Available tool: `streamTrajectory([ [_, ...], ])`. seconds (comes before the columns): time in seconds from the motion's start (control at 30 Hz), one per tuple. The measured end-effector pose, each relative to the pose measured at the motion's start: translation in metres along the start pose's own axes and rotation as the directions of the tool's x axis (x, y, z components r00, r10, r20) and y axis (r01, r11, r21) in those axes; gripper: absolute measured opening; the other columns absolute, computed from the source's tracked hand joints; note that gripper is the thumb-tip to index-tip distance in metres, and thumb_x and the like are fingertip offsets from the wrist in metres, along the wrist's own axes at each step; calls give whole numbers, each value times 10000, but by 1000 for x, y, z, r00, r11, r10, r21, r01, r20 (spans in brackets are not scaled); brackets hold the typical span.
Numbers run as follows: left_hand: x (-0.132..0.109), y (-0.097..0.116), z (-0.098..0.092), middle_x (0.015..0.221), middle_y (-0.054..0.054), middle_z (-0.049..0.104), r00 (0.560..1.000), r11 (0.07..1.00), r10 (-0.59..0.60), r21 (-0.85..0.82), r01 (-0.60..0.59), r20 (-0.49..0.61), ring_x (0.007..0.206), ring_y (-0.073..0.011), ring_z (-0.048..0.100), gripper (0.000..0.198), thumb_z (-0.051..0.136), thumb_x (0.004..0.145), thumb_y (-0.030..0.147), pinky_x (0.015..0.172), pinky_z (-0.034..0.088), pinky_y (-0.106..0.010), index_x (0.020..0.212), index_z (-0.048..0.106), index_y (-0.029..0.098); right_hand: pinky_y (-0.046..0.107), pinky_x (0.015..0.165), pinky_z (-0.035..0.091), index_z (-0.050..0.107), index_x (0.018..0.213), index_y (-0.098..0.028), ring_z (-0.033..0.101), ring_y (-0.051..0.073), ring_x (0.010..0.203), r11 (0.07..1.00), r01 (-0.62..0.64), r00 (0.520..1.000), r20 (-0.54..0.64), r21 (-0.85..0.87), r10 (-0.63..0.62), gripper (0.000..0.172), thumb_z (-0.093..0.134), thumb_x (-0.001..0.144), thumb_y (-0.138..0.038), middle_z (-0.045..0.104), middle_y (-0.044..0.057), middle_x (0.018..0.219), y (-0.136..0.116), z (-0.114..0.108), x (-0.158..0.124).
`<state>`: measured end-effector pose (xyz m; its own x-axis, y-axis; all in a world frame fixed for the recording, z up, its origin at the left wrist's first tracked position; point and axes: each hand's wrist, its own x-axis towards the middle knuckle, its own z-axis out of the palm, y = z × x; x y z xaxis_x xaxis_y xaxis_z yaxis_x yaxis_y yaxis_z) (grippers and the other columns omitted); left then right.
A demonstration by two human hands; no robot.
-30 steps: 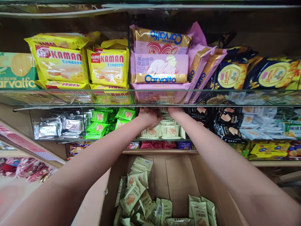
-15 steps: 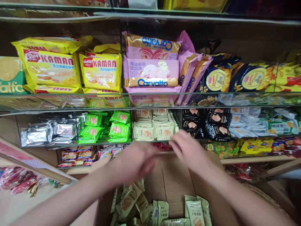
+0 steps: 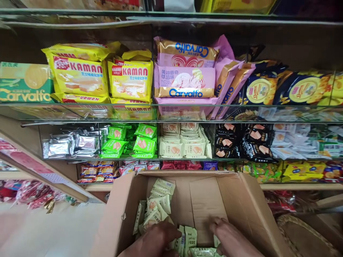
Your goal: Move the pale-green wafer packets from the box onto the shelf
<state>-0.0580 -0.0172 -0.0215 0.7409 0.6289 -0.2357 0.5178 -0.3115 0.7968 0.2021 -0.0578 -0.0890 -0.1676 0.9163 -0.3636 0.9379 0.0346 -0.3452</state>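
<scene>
My left hand (image 3: 158,238) is low inside a cardboard box (image 3: 248,210), over pale green snack packets (image 3: 158,216) heaped at its left side. Its fingers are bent and apart, with the tips among the packets. Across from it, my right hand (image 3: 229,233) reaches in at the right, slightly blurred, fingers apart, beside a partly covered packet (image 3: 216,241). Between both hands stand a few upright packets (image 3: 190,236). Matching packets (image 3: 184,148) are stacked in two columns on the glass shelf above the box.
Green packets (image 3: 144,139) and black packets (image 3: 255,139) flank the pale stacks. Above, a glass shelf edge (image 3: 128,112) carries yellow wafer bags (image 3: 80,76) and pink cookie packs (image 3: 186,82). A wicker basket (image 3: 297,232) is at lower right.
Both hands have moved down from in front of the shelf into the box. The view has shifted left, and more of the box shows.
</scene>
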Motion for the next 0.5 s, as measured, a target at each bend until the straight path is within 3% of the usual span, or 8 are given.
streamTrajectory([
  [0.17, -11, 6, -9, 1084, -5, 598, 989, 985, -141, -109, 136, -43, 971, -207, 538, 335, 541, 743, 378, 851, 403, -294, 1069, 569, 307, 274, 593, 411, 553, 569, -222, 544, 174, 628, 954, 88, 973, -230, 286, -21, 157, 433, 633, -144, 600, 0, 660, 6, -11, -3],
  [0.23, -5, 11, -12, 1012, -14, 628, 985, 976, -158, -159, 145, -70, 912, -202, 558, 293, 524, 761, 352, 817, 416, -302, 1033, 596, 270, 275, 576, 400, 535, 552, -213, 528, 167, 581, 945, 114, 959, -282, 306, -24, 182, 427, 696, -189, 583, 1, 611, -1, -30, -5],
  [0.33, 13, 24, -13, 992, -55, 623, 970, 924, -167, -371, 92, -176, 869, -196, 564, 369, 558, 746, 350, 766, 437, -308, 1089, 554, 214, 273, 609, 404, 559, 692, -216, 546, 165, 624, 902, 160, 914, -406, 402, 18, 190, 411, 791, -283, 602, 6, 662, -21, -67, -7],
  [0.37, 20, 30, -13, 1051, -75, 597, 964, 877, -151, -480, 28, -218, 904, -198, 554, 448, 605, 712, 346, 778, 436, -308, 1126, 517, 198, 271, 614, 410, 557, 740, -216, 552, 164, 638, 867, 168, 890, -450, 468, 71, 189, 418, 803, -327, 609, 6, 683, -30, -78, -7],
  [0.43, 33, 43, -14, 1099, -87, 574, 971, 696, -73, -709, -113, -227, 902, -199, 563, 553, 685, 636, 337, 734, 458, -300, 1134, 483, 205, 264, 608, 425, 549, 772, -206, 556, 161, 644, 769, 215, 839, -517, 603, 171, 205, 459, 789, -390, 612, 12, 704, -47, -95, -5],
  [0.5, 44, 56, -16, 1010, -69, 618, 961, 551, -60, -812, -194, -270, 825, -183, 595, 514, 719, 606, 312, 658, 470, -267, 1066, 518, 200, 257, 600, 442, 542, 785, -193, 556, 156, 649, 653, 307, 796, -563, 692, 222, 222, 497, 769, -410, 610, 23, 724, -63, -102, 0],
])
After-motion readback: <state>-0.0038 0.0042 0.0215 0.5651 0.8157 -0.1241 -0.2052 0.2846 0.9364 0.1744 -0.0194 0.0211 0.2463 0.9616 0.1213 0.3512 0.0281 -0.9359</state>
